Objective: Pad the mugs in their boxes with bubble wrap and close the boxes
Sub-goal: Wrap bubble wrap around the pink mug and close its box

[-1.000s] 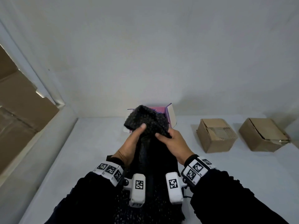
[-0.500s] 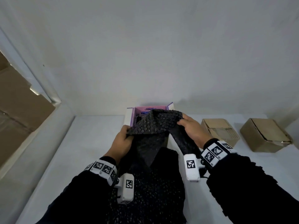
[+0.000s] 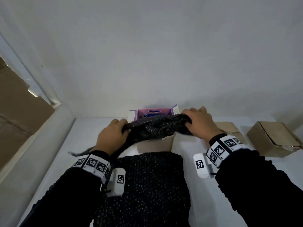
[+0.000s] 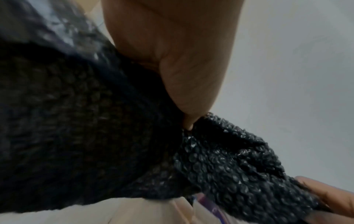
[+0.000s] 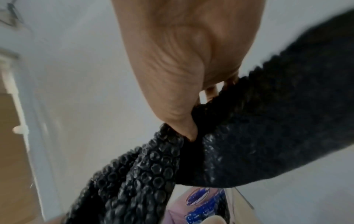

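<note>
Bubble wrap [image 3: 154, 128] stretched between left hand [image 3: 111, 136] and right hand [image 3: 199, 123].

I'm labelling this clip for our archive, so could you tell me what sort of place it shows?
Probably a plain packing station: a white table against a bare wall, two closed cardboard boxes at the right, an open pink-lined box, and black bubble wrap gripped by the left hand and right hand.

open box [image 3: 154, 113] at table's [image 3: 62, 154] far edge, against wall | bubble wrap [image 3: 154, 130] stretched over it, left hand [image 3: 111, 136] at its left end, right hand [image 3: 199, 124] at its right | two shut boxes [image 3: 229, 130] [image 3: 272, 140] right of it
</note>
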### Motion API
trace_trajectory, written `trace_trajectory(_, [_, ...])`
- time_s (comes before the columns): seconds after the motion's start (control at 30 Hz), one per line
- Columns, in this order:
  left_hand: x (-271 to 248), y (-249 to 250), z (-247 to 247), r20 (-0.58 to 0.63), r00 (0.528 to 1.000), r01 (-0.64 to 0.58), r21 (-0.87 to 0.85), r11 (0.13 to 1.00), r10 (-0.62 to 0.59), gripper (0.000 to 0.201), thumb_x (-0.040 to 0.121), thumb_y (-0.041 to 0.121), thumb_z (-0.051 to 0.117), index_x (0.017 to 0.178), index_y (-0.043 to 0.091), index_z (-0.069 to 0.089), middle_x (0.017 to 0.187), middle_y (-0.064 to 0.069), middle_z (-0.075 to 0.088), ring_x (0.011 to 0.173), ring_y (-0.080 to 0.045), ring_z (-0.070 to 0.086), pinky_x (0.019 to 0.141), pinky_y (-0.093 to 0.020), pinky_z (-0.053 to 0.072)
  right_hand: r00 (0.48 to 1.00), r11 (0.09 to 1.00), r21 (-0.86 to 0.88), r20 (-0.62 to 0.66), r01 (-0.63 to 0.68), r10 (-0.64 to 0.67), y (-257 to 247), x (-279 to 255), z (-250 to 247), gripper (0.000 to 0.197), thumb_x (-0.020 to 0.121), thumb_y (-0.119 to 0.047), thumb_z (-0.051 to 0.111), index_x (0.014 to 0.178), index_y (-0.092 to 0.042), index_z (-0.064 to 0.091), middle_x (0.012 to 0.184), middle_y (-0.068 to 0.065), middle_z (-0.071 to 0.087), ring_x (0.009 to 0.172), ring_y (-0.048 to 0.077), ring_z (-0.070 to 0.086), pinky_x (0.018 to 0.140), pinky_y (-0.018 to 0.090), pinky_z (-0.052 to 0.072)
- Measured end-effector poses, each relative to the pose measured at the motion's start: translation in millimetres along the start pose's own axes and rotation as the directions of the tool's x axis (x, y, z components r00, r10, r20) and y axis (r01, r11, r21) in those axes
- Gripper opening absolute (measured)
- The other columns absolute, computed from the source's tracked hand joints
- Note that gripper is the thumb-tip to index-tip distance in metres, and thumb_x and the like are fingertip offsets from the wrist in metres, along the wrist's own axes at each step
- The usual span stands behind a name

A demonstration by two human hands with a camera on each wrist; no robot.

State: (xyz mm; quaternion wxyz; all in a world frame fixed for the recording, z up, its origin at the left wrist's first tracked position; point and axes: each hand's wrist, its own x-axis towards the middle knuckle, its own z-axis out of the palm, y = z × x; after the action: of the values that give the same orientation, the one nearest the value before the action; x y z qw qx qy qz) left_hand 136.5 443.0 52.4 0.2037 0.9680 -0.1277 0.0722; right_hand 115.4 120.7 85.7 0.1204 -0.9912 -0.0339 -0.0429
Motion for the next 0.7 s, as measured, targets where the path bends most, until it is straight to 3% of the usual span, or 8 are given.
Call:
trace_trajectory(0.13, [15.8,10.7,-20.8,-0.165,0.983,0.042,-0.195,0.98,-0.074,0.015,0.094,0.01,0.047,0.105,0.018,0.04,0.08,-0.007,0.057,0.068,-0.03,0.052,0.061,-0.035,0.036,0.979,0.987,0.161,-0.2,0.001,0.032,-10.8,5.4,-12.7,0.022,0.094,-0.017,0.05,0.116,-0.022,0.047,0.099,0.009,0.047,0.072,0.032,0.053,0.063,0.036,0.042])
trace_trajectory(0.2, [24.5,18.2,-25.7,-0.268,0.961,-0.038,-0.39,0.92,-0.073,0.031,0.089,-0.005,0.042,0.105,0.022,0.04,0.09,-0.008,0.06,0.074,-0.028,0.056,0.064,-0.033,0.039,0.946,0.952,0.305,-0.316,0.033,0.068,-18.3,13.3,-16.8,0.028,0.092,-0.005,0.049,0.116,-0.019,0.048,0.1,0.008,0.047,0.07,0.028,0.052,0.063,0.033,0.04])
trace_trajectory(0.27, [31.5,28.5,-27.8,-0.418,0.908,-0.182,-0.473,0.862,-0.038,0.046,0.081,-0.015,0.037,0.108,0.021,0.048,0.109,-0.006,0.058,0.092,-0.019,0.057,0.078,-0.031,0.047,0.905,0.889,0.449,-0.409,0.086,0.119,-25.9,21.8,-18.0,0.038,0.086,0.009,0.047,0.114,-0.016,0.053,0.101,0.009,0.048,0.076,0.022,0.051,0.066,0.023,0.04])
trace_trajectory(0.37, [40.2,39.8,-21.2,-0.511,0.859,-0.302,-0.435,0.848,0.044,0.05,0.073,-0.022,0.038,0.107,0.008,0.058,0.12,-0.009,0.051,0.113,-0.009,0.05,0.101,-0.021,0.042,0.863,0.821,0.557,-0.471,0.129,0.184,-35.0,32.4,-12.1,0.043,0.078,0.017,0.044,0.106,-0.009,0.062,0.102,0.014,0.051,0.085,0.018,0.05,0.072,0.001,0.035])
trace_trajectory(0.47, [40.9,33.9,0.7,-0.397,0.9,-0.341,-0.389,0.856,0.178,0.042,0.076,-0.013,0.049,0.109,0.009,0.064,0.132,-0.004,0.047,0.117,-0.013,0.052,0.096,-0.029,0.049,0.886,0.821,0.548,-0.448,0.162,0.123,-42.2,32.0,6.7,0.041,0.076,0.018,0.044,0.097,-0.008,0.067,0.104,0.01,0.053,0.093,0.016,0.053,0.086,0.003,0.036])
trace_trajectory(0.6, [28.0,17.7,33.9,-0.088,0.918,-0.396,-0.187,0.899,0.386,0.041,0.082,0.031,0.053,0.116,0.012,0.065,0.145,0.001,0.042,0.099,-0.018,0.063,0.08,-0.032,0.055,0.95,0.879,0.41,-0.284,0.241,-0.128,-38.0,26.2,41.8,0.031,0.076,0.013,0.05,0.091,-0.008,0.066,0.106,0.003,0.05,0.091,0.015,0.054,0.089,0.018,0.043])
trace_trajectory(0.67, [24.4,11.2,47.7,0.027,0.923,-0.382,-0.071,0.921,0.385,0.047,0.086,0.044,0.045,0.111,0.012,0.069,0.142,0.0,0.046,0.089,-0.019,0.066,0.075,-0.032,0.055,0.969,0.913,0.326,-0.107,0.247,-0.224,-33.9,23.8,56.0,0.019,0.079,-0.008,0.054,0.095,-0.009,0.064,0.11,0.001,0.048,0.089,0.019,0.056,0.085,0.031,0.049])
trace_trajectory(0.7, [24.6,7.9,53.0,0.067,0.93,-0.361,-0.027,0.932,0.362,0.049,0.088,0.046,0.04,0.106,0.013,0.071,0.139,0.0,0.05,0.086,-0.02,0.067,0.072,-0.033,0.055,0.967,0.927,0.281,-0.016,0.248,-0.254,-32.2,22.6,61.0,0.025,0.08,-0.024,0.053,0.097,-0.009,0.063,0.111,0.0,0.046,0.086,0.02,0.057,0.08,0.037,0.05])
